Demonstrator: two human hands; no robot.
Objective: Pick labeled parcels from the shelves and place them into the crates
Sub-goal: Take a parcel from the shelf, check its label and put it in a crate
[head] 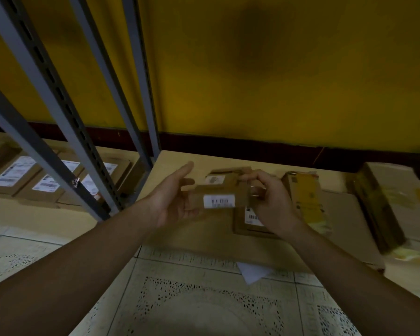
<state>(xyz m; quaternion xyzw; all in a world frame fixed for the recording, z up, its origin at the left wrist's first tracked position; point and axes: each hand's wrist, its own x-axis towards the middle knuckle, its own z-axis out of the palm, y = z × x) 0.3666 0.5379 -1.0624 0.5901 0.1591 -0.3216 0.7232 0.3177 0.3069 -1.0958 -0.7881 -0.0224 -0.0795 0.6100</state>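
A small brown cardboard parcel (218, 196) with a white barcode label is held in the air between my two hands. My left hand (172, 200) cups its left end from below, thumb raised. My right hand (269, 200) grips its right end with curled fingers. Below the hands lie other brown labeled parcels (249, 224) on a low cream surface (175, 158). More labeled parcels (46, 184) sit on the bottom shelf at the left, behind grey metal uprights (58, 117). No crate is in view.
A yellow-taped box (308, 197) and a larger cardboard box (383, 209) stand to the right. A yellow wall (277, 69) with a dark skirting closes the back. A white sheet of paper (252, 272) lies on the patterned tile floor (204, 306).
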